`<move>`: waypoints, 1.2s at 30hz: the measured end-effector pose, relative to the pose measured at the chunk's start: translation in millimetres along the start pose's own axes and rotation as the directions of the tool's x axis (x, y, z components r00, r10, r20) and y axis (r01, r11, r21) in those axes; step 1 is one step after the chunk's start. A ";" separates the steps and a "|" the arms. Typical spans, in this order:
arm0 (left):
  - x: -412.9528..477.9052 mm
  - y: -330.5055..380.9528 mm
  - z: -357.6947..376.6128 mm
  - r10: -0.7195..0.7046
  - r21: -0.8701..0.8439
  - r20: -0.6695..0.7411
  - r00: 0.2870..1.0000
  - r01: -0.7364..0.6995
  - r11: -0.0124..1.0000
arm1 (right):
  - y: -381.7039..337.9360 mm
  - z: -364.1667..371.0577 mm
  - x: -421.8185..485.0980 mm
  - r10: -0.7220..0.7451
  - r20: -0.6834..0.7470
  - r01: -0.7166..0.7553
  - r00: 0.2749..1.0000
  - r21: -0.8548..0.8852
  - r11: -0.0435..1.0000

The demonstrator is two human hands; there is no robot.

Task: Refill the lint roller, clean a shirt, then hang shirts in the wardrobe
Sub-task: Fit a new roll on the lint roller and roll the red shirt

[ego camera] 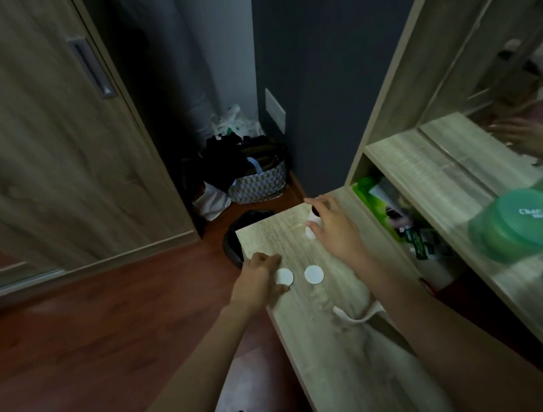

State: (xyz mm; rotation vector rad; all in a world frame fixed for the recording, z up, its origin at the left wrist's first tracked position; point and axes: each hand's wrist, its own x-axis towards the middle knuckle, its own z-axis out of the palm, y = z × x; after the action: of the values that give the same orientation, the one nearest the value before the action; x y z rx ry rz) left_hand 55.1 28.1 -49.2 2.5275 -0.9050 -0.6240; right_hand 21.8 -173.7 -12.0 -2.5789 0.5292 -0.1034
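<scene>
The right hand (332,229) is reaching down over a small white roll (311,231) with a dark far end. The thumb is sitting on the roll's near side and the fingers are curling over its far side, so the hand is gripping the roll. The roll is standing on the desk (346,368) near the far edge.

The left hand (261,273) is lying on the desk nearer the person. Its fingers are curling and its thumb is touching the edge of a white disc (285,277). Blur is hiding whether it is pinching the disc.

A second disc (313,274) is lying flat just right of the first, between the two hands and apart from both.

A white curved piece (346,316) is lying under the right forearm.

Beyond the left hand, a black bin (235,241) is standing on the floor against the desk's far corner, and a patterned bag (260,183) is sitting farther off by the wall.

Right of the right hand, a shelf is holding green packs (369,189). A green jar (521,224) is standing before a mirror (506,88).

Far left of the left hand, a wardrobe door (48,148) is standing.
</scene>
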 end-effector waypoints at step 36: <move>-15.8 8.2 -54.7 -0.285 -0.977 -0.022 0.958 0.040 0.209 | -48.4 -17.3 -51.1 0.126 0.163 -0.192 0.978 0.943 0.270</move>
State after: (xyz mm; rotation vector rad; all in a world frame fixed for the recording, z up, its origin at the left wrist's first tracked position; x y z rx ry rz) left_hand 68.7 43.8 4.4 1.3987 0.0065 -0.6703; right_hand -11.3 -123.2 28.1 -1.2716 0.4767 -0.2052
